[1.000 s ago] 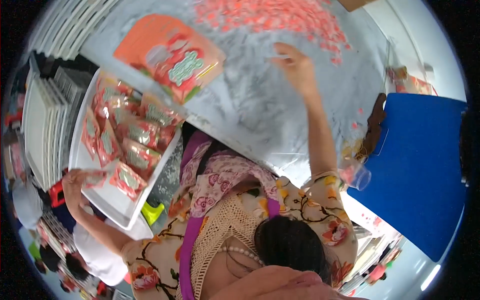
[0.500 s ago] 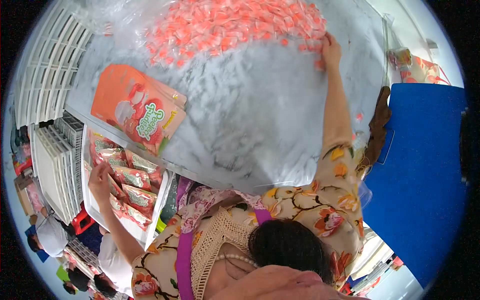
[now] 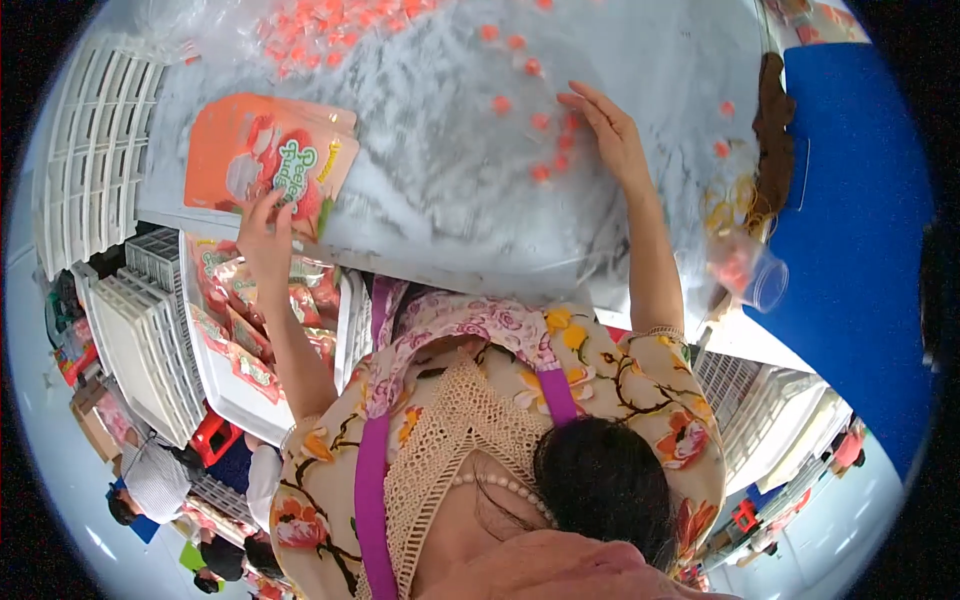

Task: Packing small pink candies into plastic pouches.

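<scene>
On the marbled table lies a small stack of flat orange-and-pink pouches [image 3: 225,150]. My left hand [image 3: 265,235] is at its near edge, fingers slightly apart and fingertips touching the printed pouch; whether they pinch it is hard to see. Farther right, my right hand [image 3: 615,140] hovers low over the tabletop, or rests on it, with fingers outstretched. Just beside its fingertips are several small red candies in clear wrappers [image 3: 541,172], a little blurred. More of these form a pile [image 3: 335,35] at the far side, cut off by the picture's upper edge.
Below the table's near edge, a white tray [image 3: 235,375] holds several filled packets [image 3: 240,285]. White slatted crates [image 3: 95,150] stand at far left. A clear cup [image 3: 768,282], rubber bands [image 3: 732,200] and a blue panel [image 3: 850,200] are at right. People work in the background.
My left hand has moved from the packet tray up to the pouch stack. The right hand has come nearer from the pile's right end, with several candies now lying apart beside it. The view has shifted.
</scene>
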Demonstrator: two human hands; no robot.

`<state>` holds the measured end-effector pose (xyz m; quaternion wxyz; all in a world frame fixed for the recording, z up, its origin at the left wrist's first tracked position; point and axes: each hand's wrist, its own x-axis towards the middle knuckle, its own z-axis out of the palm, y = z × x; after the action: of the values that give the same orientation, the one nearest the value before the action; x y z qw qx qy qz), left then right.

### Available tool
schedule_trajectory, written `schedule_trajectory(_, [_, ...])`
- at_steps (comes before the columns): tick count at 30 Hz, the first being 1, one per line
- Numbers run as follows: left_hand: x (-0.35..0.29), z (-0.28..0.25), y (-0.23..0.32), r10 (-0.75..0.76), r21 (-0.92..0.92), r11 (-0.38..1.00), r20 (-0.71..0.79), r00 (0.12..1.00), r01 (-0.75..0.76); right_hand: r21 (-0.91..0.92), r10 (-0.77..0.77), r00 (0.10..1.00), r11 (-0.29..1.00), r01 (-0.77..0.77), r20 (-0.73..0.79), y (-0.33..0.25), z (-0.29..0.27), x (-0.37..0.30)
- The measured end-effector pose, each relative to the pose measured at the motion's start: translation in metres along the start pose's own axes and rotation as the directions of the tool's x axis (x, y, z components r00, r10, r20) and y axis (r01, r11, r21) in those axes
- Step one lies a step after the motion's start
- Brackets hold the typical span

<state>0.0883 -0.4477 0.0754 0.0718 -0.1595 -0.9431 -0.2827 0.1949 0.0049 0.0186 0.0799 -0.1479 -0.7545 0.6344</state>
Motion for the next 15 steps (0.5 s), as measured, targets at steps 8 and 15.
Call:
schedule_trajectory(8, [-0.004,0.008,-0.01,0.095,0.185,0.979,-0.072,0.993,-0.08,0.309,0.051,0.993,0.951,-0.015,-0.109,-0.001,-0.009,-0.056])
schedule_trajectory(15, [-0.004,0.013,-0.032,0.102,0.273,0.956,0.039,0.994,-0.109,-0.38,-0.378,0.926,0.859,0.343,-0.02,0.005,0.032,-0.056])
